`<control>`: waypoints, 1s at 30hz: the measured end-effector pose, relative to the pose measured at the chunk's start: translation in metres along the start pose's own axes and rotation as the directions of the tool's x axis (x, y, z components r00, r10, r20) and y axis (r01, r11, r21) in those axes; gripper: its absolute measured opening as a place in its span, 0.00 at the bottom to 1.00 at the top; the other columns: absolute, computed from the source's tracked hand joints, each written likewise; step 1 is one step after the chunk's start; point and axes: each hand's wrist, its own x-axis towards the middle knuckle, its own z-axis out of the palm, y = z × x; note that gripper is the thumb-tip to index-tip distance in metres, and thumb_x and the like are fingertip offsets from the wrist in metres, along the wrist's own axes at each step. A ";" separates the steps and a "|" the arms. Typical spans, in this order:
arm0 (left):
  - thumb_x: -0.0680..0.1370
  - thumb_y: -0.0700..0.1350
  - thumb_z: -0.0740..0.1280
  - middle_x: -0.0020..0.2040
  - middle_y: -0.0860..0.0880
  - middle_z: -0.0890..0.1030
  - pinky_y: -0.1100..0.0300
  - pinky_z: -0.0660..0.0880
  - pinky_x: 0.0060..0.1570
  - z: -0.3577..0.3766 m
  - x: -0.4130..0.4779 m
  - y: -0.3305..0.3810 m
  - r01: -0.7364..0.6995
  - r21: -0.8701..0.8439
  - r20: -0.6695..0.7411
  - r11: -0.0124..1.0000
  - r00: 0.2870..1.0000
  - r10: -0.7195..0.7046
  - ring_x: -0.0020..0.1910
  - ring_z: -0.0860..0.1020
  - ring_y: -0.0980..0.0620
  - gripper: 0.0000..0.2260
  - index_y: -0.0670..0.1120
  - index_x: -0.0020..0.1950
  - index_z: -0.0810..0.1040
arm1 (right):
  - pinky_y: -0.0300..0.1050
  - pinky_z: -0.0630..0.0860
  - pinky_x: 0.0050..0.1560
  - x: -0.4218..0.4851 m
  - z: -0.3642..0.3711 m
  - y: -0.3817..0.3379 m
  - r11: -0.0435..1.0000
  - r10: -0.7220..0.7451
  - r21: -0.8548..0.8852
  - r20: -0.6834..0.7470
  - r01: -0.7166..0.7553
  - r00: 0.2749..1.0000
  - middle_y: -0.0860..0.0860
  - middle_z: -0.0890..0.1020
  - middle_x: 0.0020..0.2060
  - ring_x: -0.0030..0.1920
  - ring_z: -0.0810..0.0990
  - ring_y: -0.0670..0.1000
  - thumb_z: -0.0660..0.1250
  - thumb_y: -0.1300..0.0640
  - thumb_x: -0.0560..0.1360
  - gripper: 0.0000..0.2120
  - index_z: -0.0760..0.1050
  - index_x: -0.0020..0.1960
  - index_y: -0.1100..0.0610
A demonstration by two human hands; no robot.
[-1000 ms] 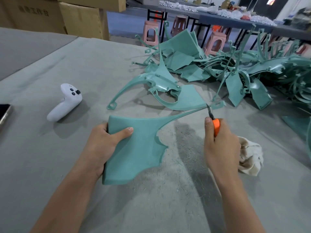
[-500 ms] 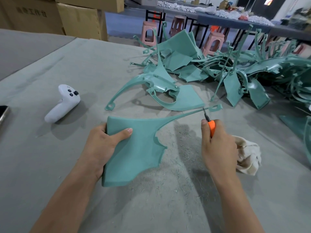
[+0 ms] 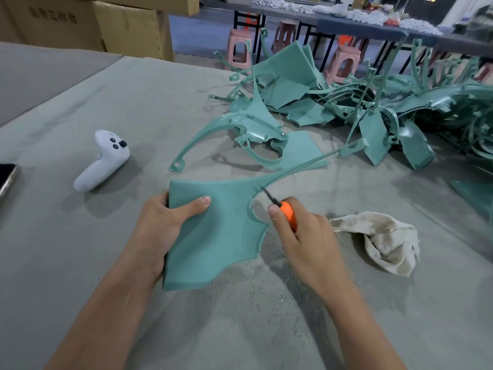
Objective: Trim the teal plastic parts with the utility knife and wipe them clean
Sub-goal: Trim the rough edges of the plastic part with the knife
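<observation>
Head view: left hand (image 3: pixel 157 225) grips the flat teal plastic panel (image 3: pixel 213 236) on the grey felt tabletop (image 3: pixel 80 263), thumb pressed on top. Right hand (image 3: pixel 306 233), fingers curled round the orange-handled utility knife (image 3: pixel 286 212), sets its blade against the panel's notched edge. Crumpled off-white rag (image 3: pixel 386 241) lies just beside.

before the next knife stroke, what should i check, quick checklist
1. Left hand grips the teal part at its left edge: ok.
2. Right hand holds the utility knife, blade at the part's notched edge: ok.
3. Left hand's thumb lies apart from the blade: ok.
4. Rag lies just beside the right hand, ready for wiping: ok.
5. Blade sharpness: cannot tell.
</observation>
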 end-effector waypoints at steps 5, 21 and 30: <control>0.70 0.39 0.74 0.39 0.43 0.85 0.58 0.77 0.26 0.001 -0.002 0.001 -0.008 0.001 0.013 1.000 1.000 0.008 0.32 0.84 0.46 0.06 0.41 0.45 0.82 | 0.46 0.62 0.28 0.005 -0.007 0.006 0.999 0.033 -0.019 -0.094 -0.035 0.995 0.45 0.70 0.27 0.29 0.72 0.47 0.49 0.37 0.79 0.21 0.68 0.46 0.53; 0.73 0.43 0.74 0.37 0.62 0.84 0.70 0.75 0.37 0.008 -0.004 -0.006 -0.510 0.228 -0.045 0.829 0.845 0.533 0.36 0.80 0.65 0.10 0.60 0.38 0.83 | 0.50 0.71 0.34 -0.005 -0.020 -0.008 0.978 -0.133 0.165 0.010 0.130 0.991 0.45 0.73 0.30 0.31 0.72 0.48 0.52 0.37 0.80 0.17 0.72 0.45 0.47; 0.73 0.36 0.71 0.50 0.59 0.80 0.78 0.70 0.49 0.010 -0.007 -0.014 -0.833 0.514 0.240 0.205 0.369 0.898 0.48 0.76 0.74 0.14 0.46 0.57 0.78 | 0.48 0.72 0.39 -0.009 -0.016 -0.036 0.995 -0.075 0.051 -0.200 0.087 0.977 0.44 0.75 0.36 0.38 0.73 0.47 0.56 0.39 0.80 0.16 0.74 0.48 0.50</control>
